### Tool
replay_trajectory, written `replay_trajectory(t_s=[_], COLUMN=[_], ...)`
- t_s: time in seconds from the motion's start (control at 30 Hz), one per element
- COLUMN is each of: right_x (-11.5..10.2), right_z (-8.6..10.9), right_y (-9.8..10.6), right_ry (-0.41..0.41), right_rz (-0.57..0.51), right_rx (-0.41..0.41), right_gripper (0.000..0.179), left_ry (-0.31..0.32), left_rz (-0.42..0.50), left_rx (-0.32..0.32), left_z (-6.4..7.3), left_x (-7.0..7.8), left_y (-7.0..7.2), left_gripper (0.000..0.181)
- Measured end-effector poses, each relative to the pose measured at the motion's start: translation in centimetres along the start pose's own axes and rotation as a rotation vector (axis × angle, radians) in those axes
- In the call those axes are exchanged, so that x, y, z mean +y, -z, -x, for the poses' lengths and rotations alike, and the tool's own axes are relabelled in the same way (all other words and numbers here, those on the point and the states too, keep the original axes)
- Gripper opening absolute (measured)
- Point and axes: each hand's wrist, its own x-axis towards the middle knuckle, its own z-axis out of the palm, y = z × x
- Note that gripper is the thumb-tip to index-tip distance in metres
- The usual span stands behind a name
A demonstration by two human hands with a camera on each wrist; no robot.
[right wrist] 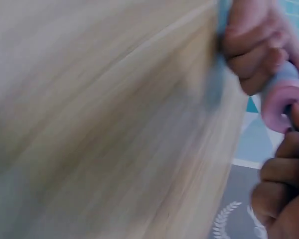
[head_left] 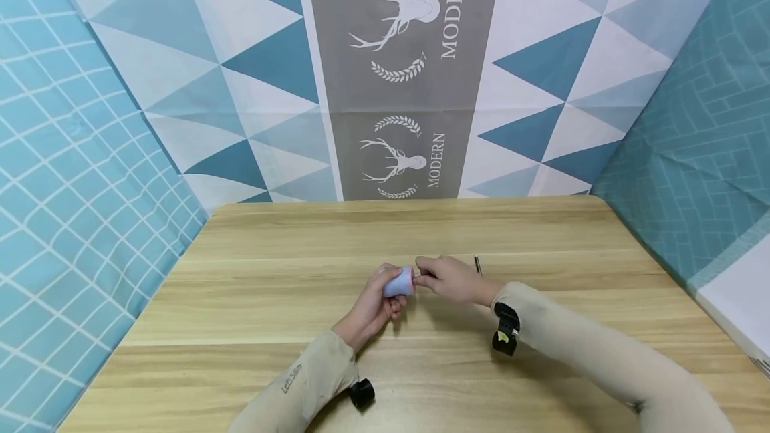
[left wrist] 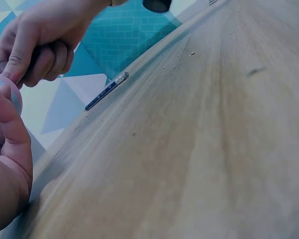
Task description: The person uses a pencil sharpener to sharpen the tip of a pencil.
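My left hand (head_left: 374, 303) grips a small lavender cylinder (head_left: 398, 282) over the wooden table, fingers and thumb wrapped round its side. The cylinder's pink end (right wrist: 276, 107) has a round hole in it and faces my right hand (head_left: 451, 278). The right hand's fingers are curled, with thumb and index finger right at that hole. Between them shows a bit of a thin dark stick (right wrist: 288, 113) that runs into the hole; most of it is hidden by the fingers, and I cannot tell its kind.
A slim dark blue pen-like stick (left wrist: 107, 91) with a silvery end lies on the table (head_left: 271, 326) just beyond the right hand. Patterned cloth (head_left: 397, 85) hangs behind the table's far edge. A white surface (head_left: 740, 299) stands at the right edge.
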Motion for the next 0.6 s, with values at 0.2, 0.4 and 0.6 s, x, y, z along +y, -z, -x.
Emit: replay_trajectory(t_s=[0.2, 0.4, 0.6], right_x=[0.0, 0.4, 0.0], right_z=[-0.3, -0.1, 0.1], right_y=[0.9, 1.1, 1.6], right_ry=[-0.504, -0.665, -0.557], right_rz=[-0.757, -0.982, -0.717], right_rx=[-0.230, -0.330, -0.215], right_gripper=[0.029, 0.021, 0.032], left_ry=[-0.011, -0.035, -0.054], left_rz=[-0.055, -0.112, -0.096], left_rx=[-0.005, -0.015, -0.023], left_z=[0.0, 0.2, 0.0], left_x=[0.0, -0.1, -0.2], left_y=[0.0, -0.1, 0.0], left_gripper=[0.008, 0.005, 0.007])
